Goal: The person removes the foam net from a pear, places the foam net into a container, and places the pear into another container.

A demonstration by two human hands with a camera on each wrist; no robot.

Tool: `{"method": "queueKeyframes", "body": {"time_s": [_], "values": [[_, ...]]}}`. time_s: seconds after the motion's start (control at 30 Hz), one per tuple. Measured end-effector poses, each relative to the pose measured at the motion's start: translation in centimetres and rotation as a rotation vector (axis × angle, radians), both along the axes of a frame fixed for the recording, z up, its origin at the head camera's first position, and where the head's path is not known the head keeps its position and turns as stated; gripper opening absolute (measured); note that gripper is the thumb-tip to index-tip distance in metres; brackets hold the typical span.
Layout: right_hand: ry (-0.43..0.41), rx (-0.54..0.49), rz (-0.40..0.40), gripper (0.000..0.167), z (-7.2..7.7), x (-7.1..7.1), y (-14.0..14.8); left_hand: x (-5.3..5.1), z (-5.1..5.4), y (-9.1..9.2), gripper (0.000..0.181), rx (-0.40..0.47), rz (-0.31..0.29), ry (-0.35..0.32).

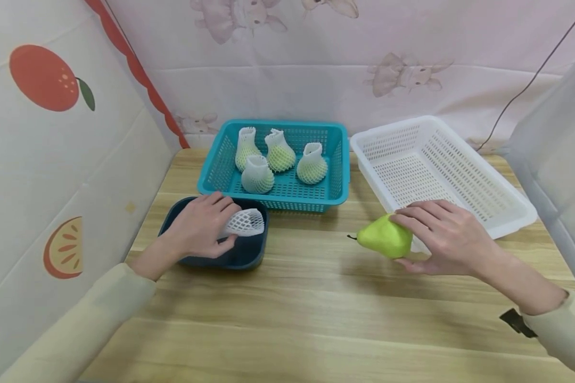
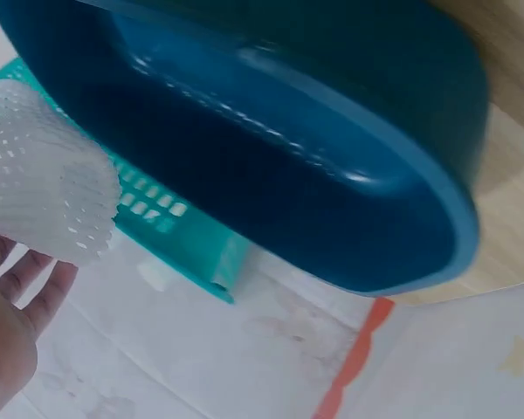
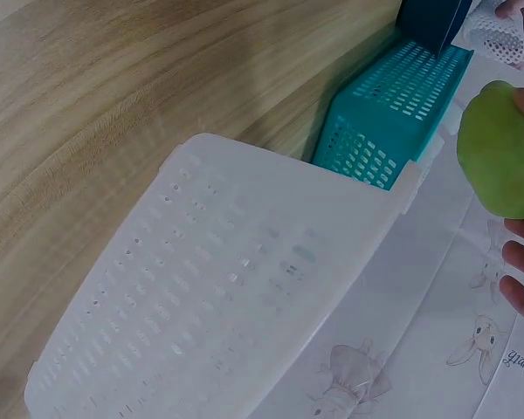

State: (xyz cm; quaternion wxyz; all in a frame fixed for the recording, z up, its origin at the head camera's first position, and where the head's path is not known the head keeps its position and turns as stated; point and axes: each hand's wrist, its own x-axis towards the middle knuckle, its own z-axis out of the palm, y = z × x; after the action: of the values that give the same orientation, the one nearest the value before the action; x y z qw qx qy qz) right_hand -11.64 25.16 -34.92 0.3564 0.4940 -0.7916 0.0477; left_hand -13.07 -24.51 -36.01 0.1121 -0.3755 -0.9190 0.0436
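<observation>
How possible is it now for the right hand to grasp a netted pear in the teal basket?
Probably not yet: the right hand holds a bare pear, though the teal basket is open above.

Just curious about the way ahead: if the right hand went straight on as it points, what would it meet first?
Probably the teal perforated basket, near its front right corner, with the green pear in the right hand leading. Height is unclear; they might pass above it.
</observation>
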Motion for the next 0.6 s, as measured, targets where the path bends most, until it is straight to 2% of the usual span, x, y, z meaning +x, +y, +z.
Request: {"method": "queueKeyframes", "body": {"time_s": [0.37,0.6], "values": [[-0.003,-0.004,-0.009,0.069,0.0,-0.3,0.4,-1.7,-1.6,-2.7,0.053,-0.098,0.100,-0.133],[-0.005,-0.005,-0.017,0.070,-0.1,-0.4,0.6,-2.2,-2.3,-3.8,0.052,-0.112,0.152,-0.166]]}}
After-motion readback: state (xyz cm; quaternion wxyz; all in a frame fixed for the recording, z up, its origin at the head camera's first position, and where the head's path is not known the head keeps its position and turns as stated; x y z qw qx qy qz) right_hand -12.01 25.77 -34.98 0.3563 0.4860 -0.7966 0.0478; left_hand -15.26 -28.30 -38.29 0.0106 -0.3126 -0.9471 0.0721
